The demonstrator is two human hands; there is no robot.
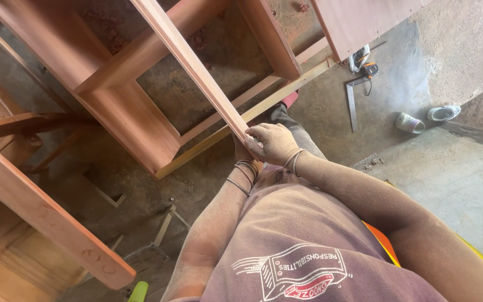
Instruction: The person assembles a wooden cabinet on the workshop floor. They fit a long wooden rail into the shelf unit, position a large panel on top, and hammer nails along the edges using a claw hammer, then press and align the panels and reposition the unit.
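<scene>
Right hand: the right hand (275, 142) is sitting on top of the near end of a long, narrow reddish-brown wooden moulding strip (194, 64), fingers curling over it and clamping it.
Left hand: the left hand (245, 155) is coming up from below, mostly hiding under the right one; how its fingers are closing, I cannot tell, though it is meeting the strip's near end.
Strip: the strip is running from the hands, close to the chest, diagonally up and left, crossing over the furniture and leaving the top edge of the view.
Wrists: dark thin bands (244, 173) are circling the left wrist, and a pale cord is looping round the right one.
Behind the strip: an open reddish-brown wooden cabinet frame (135, 95) is lying on the dusty concrete floor (454, 179), with a pale unpainted batten (252, 114) slanting along its lower edge.
Left side: a reddish wooden chair (6, 123) and a broad rounded plank (46, 218) are filling that corner.
Upper right: a metal try square (353, 100) is lying on the floor, an orange-and-black tape measure (370, 69) just beside it, and two pale slip-on shoes (426, 118) are resting further right.
Clothing: a dusty maroon printed shirt (303, 246) is filling the bottom of the view.
</scene>
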